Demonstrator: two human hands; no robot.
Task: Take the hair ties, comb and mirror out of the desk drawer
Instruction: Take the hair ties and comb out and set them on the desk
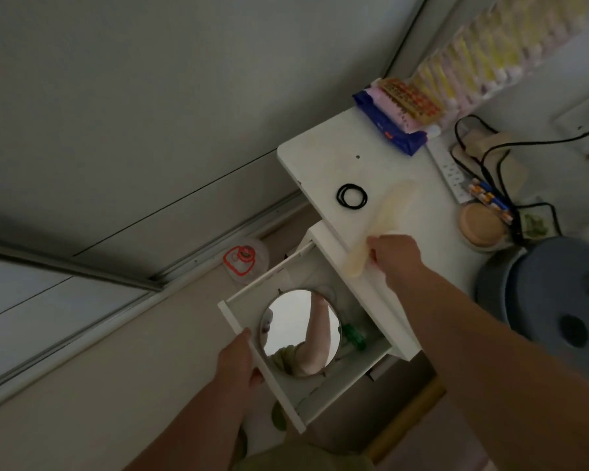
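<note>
The white desk drawer (252, 290) stands pulled open below the desk top (320, 158). A round mirror (298, 321) lies flat inside it, reflecting an arm. My left hand (237, 358) grips the drawer's front panel. My right hand (393, 258) holds the handle end of a pale cream comb (385, 212), which is blurred and reaches over the desk edge onto the top. Black hair ties (352, 196) lie in a small loose pile on the desk top, left of the comb.
A green item (352, 336) lies in the drawer beside the mirror. On the desk: a blue-and-pink pack (390, 120), a power strip (451, 171) with black cables, a round tan lid (481, 226). A grey round seat (555, 300) stands at right.
</note>
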